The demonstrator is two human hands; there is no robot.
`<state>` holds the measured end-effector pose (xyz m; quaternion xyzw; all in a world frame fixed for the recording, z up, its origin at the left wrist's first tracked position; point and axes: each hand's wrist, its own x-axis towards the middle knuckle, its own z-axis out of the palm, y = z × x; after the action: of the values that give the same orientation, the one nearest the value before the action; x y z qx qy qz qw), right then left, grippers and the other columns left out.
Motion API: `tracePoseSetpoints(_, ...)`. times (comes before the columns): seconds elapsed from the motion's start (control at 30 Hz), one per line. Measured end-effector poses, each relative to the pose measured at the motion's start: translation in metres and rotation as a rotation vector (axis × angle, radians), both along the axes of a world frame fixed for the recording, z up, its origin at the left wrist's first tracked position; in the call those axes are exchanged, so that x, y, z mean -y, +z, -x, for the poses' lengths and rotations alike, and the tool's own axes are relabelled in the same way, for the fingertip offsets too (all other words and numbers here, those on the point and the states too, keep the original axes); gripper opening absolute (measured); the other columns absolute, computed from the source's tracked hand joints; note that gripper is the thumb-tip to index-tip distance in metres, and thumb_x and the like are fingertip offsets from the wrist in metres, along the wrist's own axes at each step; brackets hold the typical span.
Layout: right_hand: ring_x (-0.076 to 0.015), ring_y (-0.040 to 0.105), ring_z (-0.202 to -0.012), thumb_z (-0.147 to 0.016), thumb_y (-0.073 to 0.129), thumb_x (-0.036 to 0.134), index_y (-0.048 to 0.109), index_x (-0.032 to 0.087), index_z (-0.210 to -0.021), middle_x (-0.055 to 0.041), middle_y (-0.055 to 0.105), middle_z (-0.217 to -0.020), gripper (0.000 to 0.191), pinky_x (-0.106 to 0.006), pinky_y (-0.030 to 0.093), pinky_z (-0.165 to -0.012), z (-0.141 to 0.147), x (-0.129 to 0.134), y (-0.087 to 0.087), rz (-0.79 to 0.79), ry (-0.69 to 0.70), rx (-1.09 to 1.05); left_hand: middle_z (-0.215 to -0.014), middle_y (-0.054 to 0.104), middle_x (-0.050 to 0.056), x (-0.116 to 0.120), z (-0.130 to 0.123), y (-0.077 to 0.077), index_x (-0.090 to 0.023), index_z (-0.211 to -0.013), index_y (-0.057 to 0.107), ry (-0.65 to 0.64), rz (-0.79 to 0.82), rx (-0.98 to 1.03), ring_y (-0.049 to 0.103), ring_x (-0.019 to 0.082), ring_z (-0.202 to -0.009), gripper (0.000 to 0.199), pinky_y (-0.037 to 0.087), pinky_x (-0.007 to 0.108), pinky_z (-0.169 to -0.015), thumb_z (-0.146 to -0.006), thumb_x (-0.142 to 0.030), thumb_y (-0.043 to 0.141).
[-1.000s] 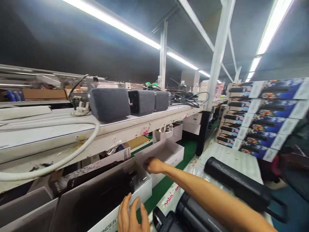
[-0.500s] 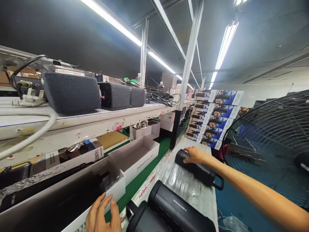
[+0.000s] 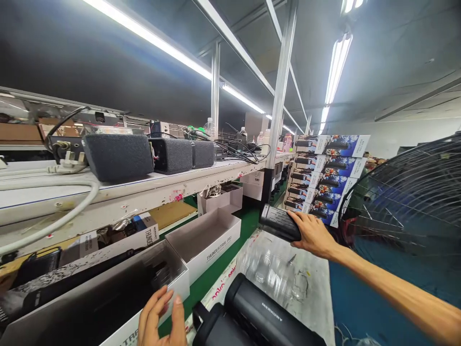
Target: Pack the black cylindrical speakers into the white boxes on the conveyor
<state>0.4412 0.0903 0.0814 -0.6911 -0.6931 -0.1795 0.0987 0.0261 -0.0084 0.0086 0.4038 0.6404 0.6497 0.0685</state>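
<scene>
My right hand (image 3: 312, 234) grips a black portable speaker (image 3: 279, 222) from above and lifts it over the far end of the plastic-wrapped surface (image 3: 259, 262). The speaker's near end is hidden behind my fingers. At the bottom, my left hand (image 3: 162, 317) hovers with fingers apart, holding nothing, beside the open white box (image 3: 180, 283) with a dark item inside. Two more black speakers lie to its right: one lettered MERKURY (image 3: 270, 307) and another with a handle (image 3: 216, 329).
An open white THUNDERTRAIL PRO box (image 3: 219, 245) stands on the green conveyor (image 3: 201, 288). Several printed boxes (image 3: 327, 178) are stacked at the far end. A large fan (image 3: 414, 192) is at the right. Grey fabric-covered speakers (image 3: 118, 156) sit on the shelf at the left.
My right hand has raised the speaker off the wrapped surface and moved it away, toward the printed boxes. My left hand has barely moved and remains open.
</scene>
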Motion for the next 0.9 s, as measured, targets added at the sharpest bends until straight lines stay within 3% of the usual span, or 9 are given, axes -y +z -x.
tracePoseSetpoints(0.07, -0.0388, 0.046, -0.128, -0.072, 0.08, 0.03, 0.034, 0.018, -0.156, -0.018, 0.047, -0.147, 0.096, -0.051, 0.039, -0.106, 0.025, 0.021, 0.022, -0.21, 0.228, 0.1, -0.13, 0.066, 0.008, 0.005, -0.008, 0.013, -0.025, -0.114, 0.065, -0.269, -0.021, 0.258, 0.065, 0.03, -0.114, 0.052, 0.056, 0.04, -0.088, -0.079, -0.064, 0.068)
tracePoseSetpoints(0.17, -0.0373, 0.045, -0.129, -0.08, 0.068, 0.018, 0.041, 0.02, -0.15, -0.0169, 0.05, -0.143, 0.075, -0.055, 0.035, -0.11, 0.075, 0.057, 0.03, -0.414, 0.579, 0.214, -0.148, 0.053, 0.016, 0.018, -0.022, 0.026, -0.023, -0.147, 0.041, -0.723, 0.012, 0.48, 0.051, 0.035, -0.137, 0.11, 0.056, 0.036, -0.095, -0.059, -0.073, 0.083)
tracePoseSetpoints(0.27, -0.0346, 0.043, -0.133, -0.085, 0.059, 0.006, 0.054, 0.027, -0.138, -0.0119, 0.052, -0.142, 0.057, -0.057, 0.026, -0.116, 0.119, 0.083, 0.016, -0.54, 0.855, 0.307, -0.156, 0.044, 0.017, 0.032, -0.028, 0.032, -0.024, -0.159, 0.016, -0.88, 0.078, 0.465, 0.044, 0.037, -0.143, 0.142, 0.05, 0.041, -0.108, -0.048, -0.07, 0.091)
tracePoseSetpoints(0.37, -0.0334, 0.04, -0.138, -0.087, 0.057, 0.002, 0.056, 0.029, -0.136, -0.0099, 0.052, -0.142, 0.056, -0.057, 0.021, -0.119, 0.145, 0.088, 0.005, -0.601, 1.003, 0.297, -0.155, 0.046, 0.011, 0.042, -0.025, 0.033, -0.027, -0.16, 0.009, -0.794, 0.107, 0.387, 0.046, 0.031, -0.143, 0.125, 0.04, 0.044, -0.119, -0.064, -0.053, 0.084)
tracePoseSetpoints(0.43, -0.0338, 0.041, -0.138, -0.089, 0.065, 0.014, 0.052, 0.026, -0.143, -0.0125, 0.052, -0.144, 0.057, -0.055, 0.024, -0.119, 0.157, 0.081, 0.011, -0.542, 1.045, 0.226, -0.158, 0.042, 0.009, 0.045, -0.019, 0.033, -0.026, -0.159, 0.014, -0.691, 0.067, 0.334, 0.043, 0.029, -0.145, 0.111, 0.037, 0.044, -0.122, -0.069, -0.044, 0.077)
tracePoseSetpoints(0.57, -0.0356, 0.042, -0.139, -0.074, 0.086, 0.045, 0.027, 0.019, -0.161, -0.0179, 0.045, -0.153, 0.108, -0.051, 0.036, -0.114, 0.184, 0.058, 0.049, -0.164, 1.087, 0.109, -0.163, 0.033, 0.008, 0.041, -0.008, 0.033, -0.024, -0.156, 0.022, -0.511, 0.041, 0.101, 0.032, 0.031, -0.151, 0.111, 0.027, 0.046, -0.128, -0.058, -0.022, 0.074)
tracePoseSetpoints(0.7, -0.0347, 0.051, -0.13, -0.058, 0.093, 0.039, 0.028, 0.02, -0.161, -0.0159, 0.052, -0.145, 0.123, -0.05, 0.037, -0.113, 0.22, 0.025, 0.079, 0.24, 1.117, 0.097, -0.165, 0.027, 0.007, 0.018, 0.006, 0.028, -0.026, -0.155, 0.023, -0.437, -0.019, -0.075, 0.027, 0.028, -0.153, 0.111, 0.022, 0.044, -0.13, -0.057, -0.015, 0.075)
tracePoseSetpoints(0.8, -0.0368, 0.049, -0.126, -0.056, 0.09, 0.029, 0.04, 0.017, -0.155, -0.0173, 0.054, -0.139, 0.112, -0.056, 0.03, -0.114, 0.242, -0.016, 0.082, 0.179, 1.024, 0.165, -0.168, 0.02, 0.007, -0.009, 0.02, 0.015, -0.027, -0.159, 0.015, -0.289, 0.037, -0.115, 0.023, 0.029, -0.155, 0.112, 0.023, 0.048, -0.129, -0.068, -0.021, 0.078)
tracePoseSetpoints(0.9, -0.039, 0.044, -0.13, -0.06, 0.084, 0.021, 0.042, 0.015, -0.154, -0.0198, 0.051, -0.142, 0.103, -0.055, 0.03, -0.112, 0.253, -0.068, 0.072, 0.053, 0.876, 0.251, -0.167, 0.025, 0.01, -0.036, 0.031, -0.002, -0.024, -0.159, 0.027, -0.191, 0.155, -0.314, 0.022, 0.03, -0.155, 0.082, 0.023, 0.054, -0.128, -0.087, -0.032, 0.067)
